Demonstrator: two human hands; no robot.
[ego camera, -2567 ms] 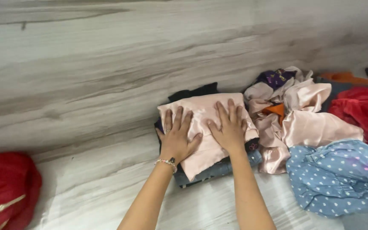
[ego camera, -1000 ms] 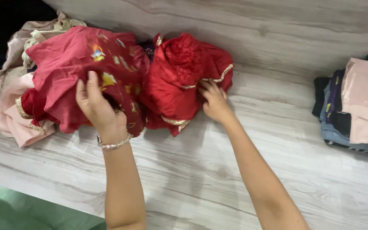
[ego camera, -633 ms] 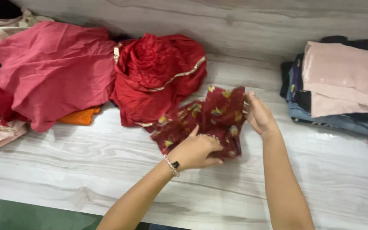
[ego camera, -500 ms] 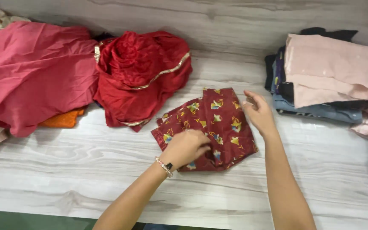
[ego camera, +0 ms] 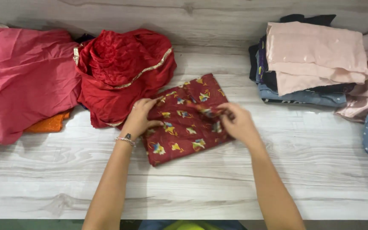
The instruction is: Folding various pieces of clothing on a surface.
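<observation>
- Maroon flower-print cloth (ego camera: 184,127) lies flat, long axis tilted from near-left to far-right.
- Left hand (ego camera: 139,119) pinches its left edge.
- Right hand (ego camera: 237,123) grips a raised fold.

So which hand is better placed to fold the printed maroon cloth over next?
Probably the right hand: it already pinches a raised fold near the middle of the maroon cloth. The left hand rests on the cloth's left edge, pinning it flat.

Single head view, close, looking steeply down at tabletop (ego camera: 218,187).
</observation>
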